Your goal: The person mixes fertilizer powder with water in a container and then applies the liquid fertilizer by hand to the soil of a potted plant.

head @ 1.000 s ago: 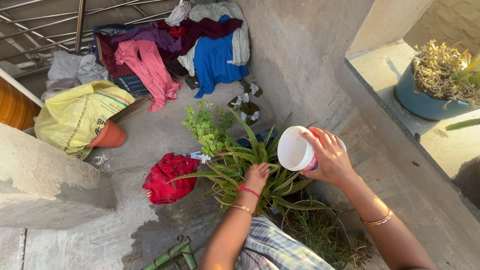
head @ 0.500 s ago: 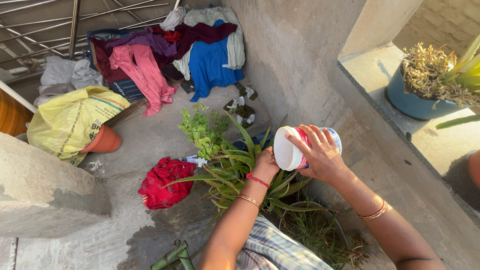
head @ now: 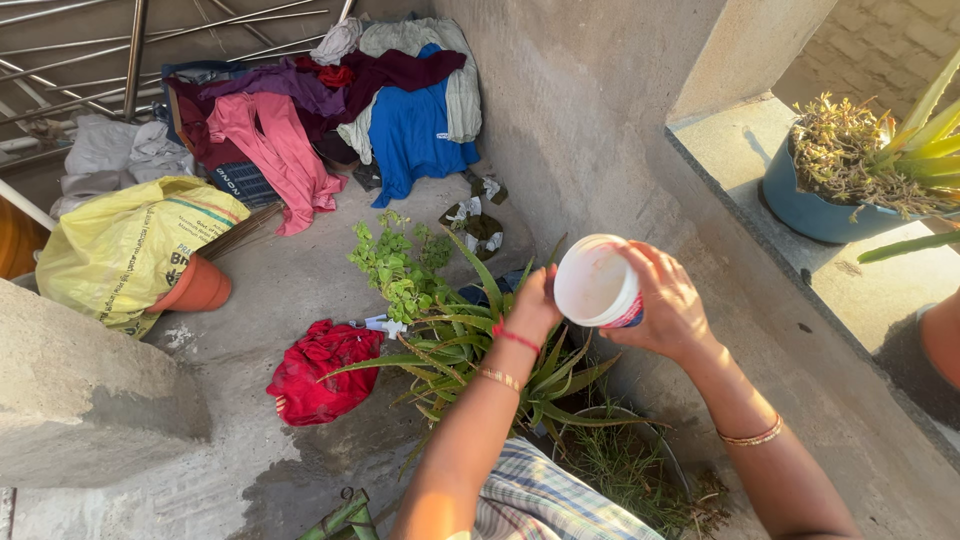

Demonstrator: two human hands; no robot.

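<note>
- Head view: the scene was a rough grey concrete floor (head: 290, 270) in an outdoor corner, bounded on one side by a tall plastered wall (head: 580, 110).
- The aloe plant (head: 470, 340) stood at the foot of that wall and serves as the landmark here.
- Just above the aloe plant, the right hand (head: 665, 305) held a white plastic tub (head: 597, 282), fingers wrapped around its side, the open mouth tipped toward the camera.
- The left hand (head: 533, 300) was among the aloe plant's upper leaves, at the tub's near edge; whether its fingers were curled on a leaf or on the tub could not be told.
- Directly behind the aloe plant grew a small leafy green herb (head: 395, 255).
- Left of the aloe plant lay a crumpled red cloth (head: 315, 370) on the concrete, beside a dark damp patch.
- Farther left of the aloe plant sat a yellow sack (head: 130, 245) with a terracotta pot (head: 195, 288) lying on its side against it.
- Well beyond the aloe plant, a heap of clothes (head: 340, 100), pink, purple, blue and pale, was piled against the wall below metal railings (head: 130, 45).
- Right of the aloe plant and higher up, a stone ledge (head: 730, 140) carried a blue pot (head: 815, 205) of dry yellowish succulents.
- Below the aloe plant, thin grass (head: 630, 465) filled another container.
</note>
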